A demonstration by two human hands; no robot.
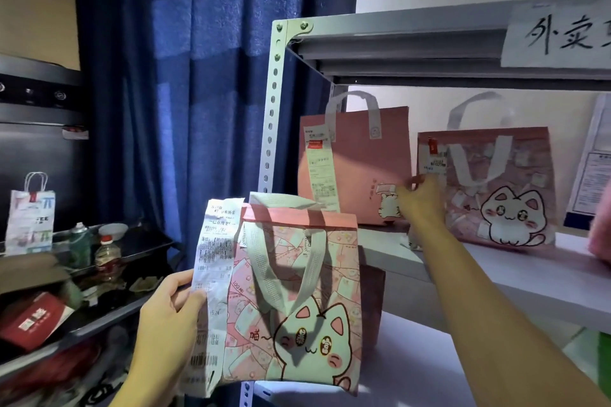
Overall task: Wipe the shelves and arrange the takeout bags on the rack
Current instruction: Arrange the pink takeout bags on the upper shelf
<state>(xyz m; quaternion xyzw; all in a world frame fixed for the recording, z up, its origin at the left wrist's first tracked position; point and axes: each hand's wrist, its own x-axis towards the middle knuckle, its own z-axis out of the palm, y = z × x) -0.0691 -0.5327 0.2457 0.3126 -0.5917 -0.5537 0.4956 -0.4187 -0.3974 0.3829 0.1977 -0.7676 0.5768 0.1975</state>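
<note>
meanwhile left hand grips cat bag (receipt attached).

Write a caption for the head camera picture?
Left hand holds a cat bag; right hand touches shelf bags.

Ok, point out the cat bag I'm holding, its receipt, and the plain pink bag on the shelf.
cat bag [297,324], head view, front panel above the cat's face.
receipt [215,241], head view, upper printed part of the strip.
plain pink bag [367,168], head view, middle of its bare front panel.
</note>
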